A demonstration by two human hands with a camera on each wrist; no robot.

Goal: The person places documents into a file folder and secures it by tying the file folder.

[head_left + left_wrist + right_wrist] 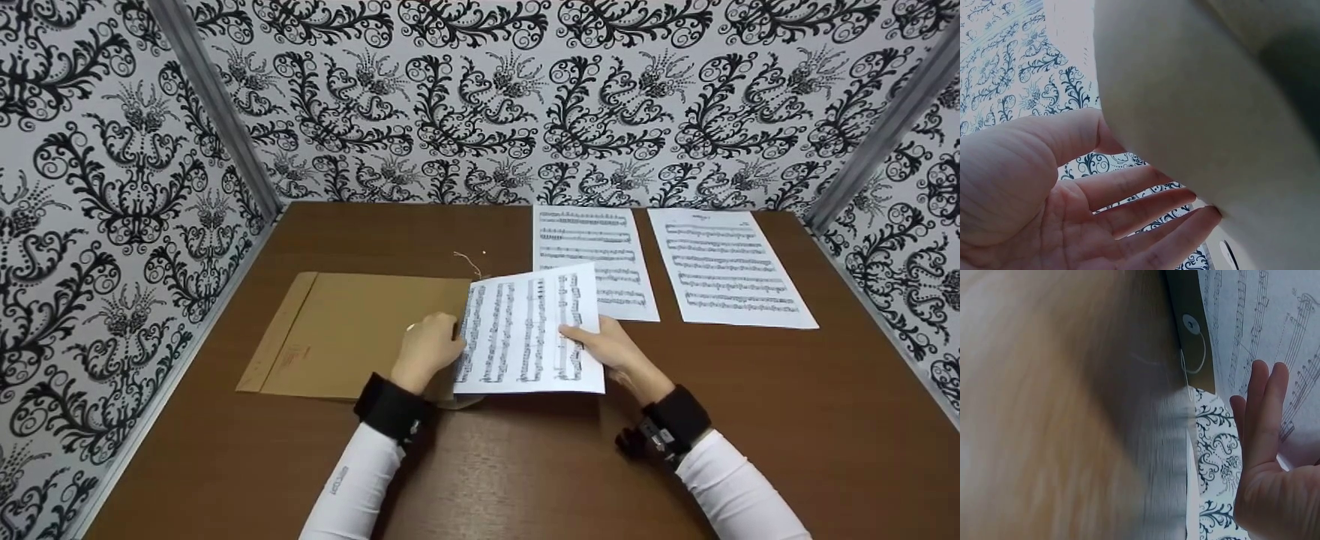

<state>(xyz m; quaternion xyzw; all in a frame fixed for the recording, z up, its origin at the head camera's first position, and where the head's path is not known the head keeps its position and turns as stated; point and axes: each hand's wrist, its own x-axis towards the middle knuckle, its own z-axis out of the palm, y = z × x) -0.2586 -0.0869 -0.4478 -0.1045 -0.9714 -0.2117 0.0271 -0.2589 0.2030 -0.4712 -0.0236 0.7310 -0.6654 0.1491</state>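
Observation:
A brown paper envelope (360, 322) lies at the left of the table, and my left hand (429, 346) grips its right, open end. In the left wrist view the thumb and fingertips meet at the edge of the envelope (1196, 129). My right hand (621, 352) pinches a sheet of music (517, 337), thumb on top and fingers underneath. The sheet is raised and turned sideways, its left edge at the envelope's mouth; how much lies inside is hidden. A round button (1191, 324) with a white string shows on the envelope in the right wrist view.
Two more music sheets, a left one (585, 232) and a right one (731, 266), lie flat at the back right of the brown table (525, 480). The raised sheet covers part of the left one. Patterned walls (480, 97) enclose the table's back and sides.

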